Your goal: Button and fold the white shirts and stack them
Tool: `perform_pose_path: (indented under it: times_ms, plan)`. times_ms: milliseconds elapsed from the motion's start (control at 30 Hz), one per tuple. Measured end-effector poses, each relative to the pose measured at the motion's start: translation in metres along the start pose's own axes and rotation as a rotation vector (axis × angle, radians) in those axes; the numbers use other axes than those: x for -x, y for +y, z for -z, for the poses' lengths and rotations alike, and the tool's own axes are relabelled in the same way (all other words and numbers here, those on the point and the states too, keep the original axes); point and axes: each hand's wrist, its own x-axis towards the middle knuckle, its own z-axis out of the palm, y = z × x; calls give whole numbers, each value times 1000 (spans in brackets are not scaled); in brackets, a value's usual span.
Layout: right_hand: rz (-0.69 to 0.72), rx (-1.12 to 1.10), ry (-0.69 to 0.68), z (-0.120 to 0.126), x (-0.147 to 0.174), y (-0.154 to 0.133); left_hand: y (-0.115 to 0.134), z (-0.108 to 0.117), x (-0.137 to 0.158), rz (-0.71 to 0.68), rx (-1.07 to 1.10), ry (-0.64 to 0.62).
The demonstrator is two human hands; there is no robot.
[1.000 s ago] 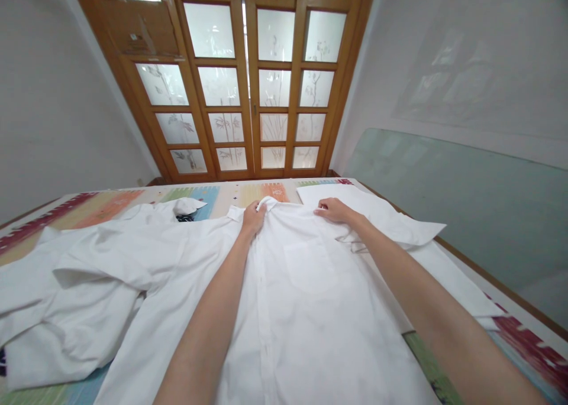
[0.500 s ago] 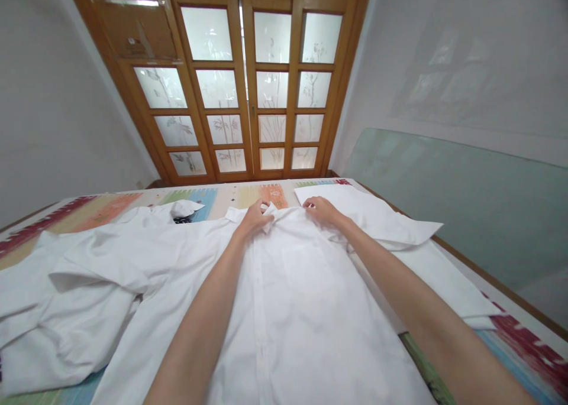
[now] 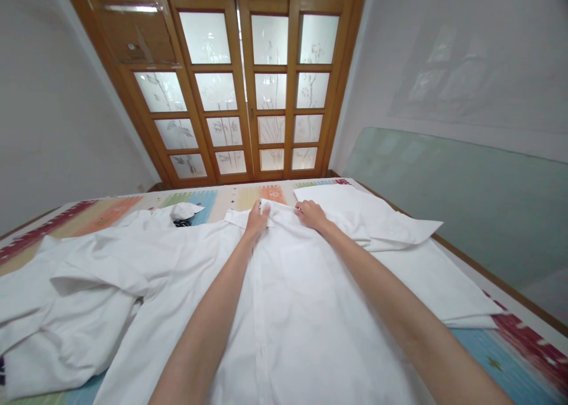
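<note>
The white shirt [image 3: 288, 310] lies front up along the middle of the patterned cover [image 3: 492, 357], running from the near edge up toward the far one, its button strip a little left of its centre. Over the last second the right hand [image 3: 312, 213] has slid inward along the shirt's top edge, so it now sits near the left hand [image 3: 257, 219], which has barely shifted; only a short span of cloth lies between them, held at both ends. The left hand's thumb and fingers close on the cloth near the collar. The right hand's fingers are curled in and appear to pinch the top edge, with little gap showing. Beyond the hands, a strip of cover lies bare before the far edge. Toward the left edge, rumpled white garments [image 3: 89, 292] crowd against the shirt, leaving scant room. On the right, a flat white stack [image 3: 426, 275] reaches close to the right edge, while the near right corner shows bare cover beside the forearm, the most open ground at hand.
</note>
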Motion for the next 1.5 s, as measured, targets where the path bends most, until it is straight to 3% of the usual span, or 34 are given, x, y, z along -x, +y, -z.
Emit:
perform_pose_path:
  times_ms: [167,400,467,600,667,733,800,867,1067,1233,1400,1500]
  plan:
    - [-198,-41,19,-3,0,11,1,2,7,-8,-86,-36]
    - [-275,-195,37,-5,-3,31,0,4,9,43,-282,106]
    - [-289,-212,42,-6,-3,33,0,3,10,-13,-341,133]
    - [-329,-177,41,-9,-2,33,2,0,14,-295,-555,205]
    - [-353,-146,30,-8,-1,31,5,-3,17,-417,-676,134]
    - [-363,-98,17,-7,-1,29,8,-6,19,-489,-752,-90]
    - [-354,-29,9,-4,0,27,10,-9,21,-503,-775,-325]
    - [-327,45,4,-3,0,26,10,-10,23,-478,-764,-420]
    - [-236,170,25,-4,-1,24,5,-8,27,-465,-685,-375]
    - [-211,215,52,2,-6,18,8,-10,29,-452,-791,-313]
    - [-259,122,101,16,-17,-12,11,-11,30,-403,-844,-273]
    - [-193,23,113,12,-21,-37,11,-11,31,-413,-823,-246]
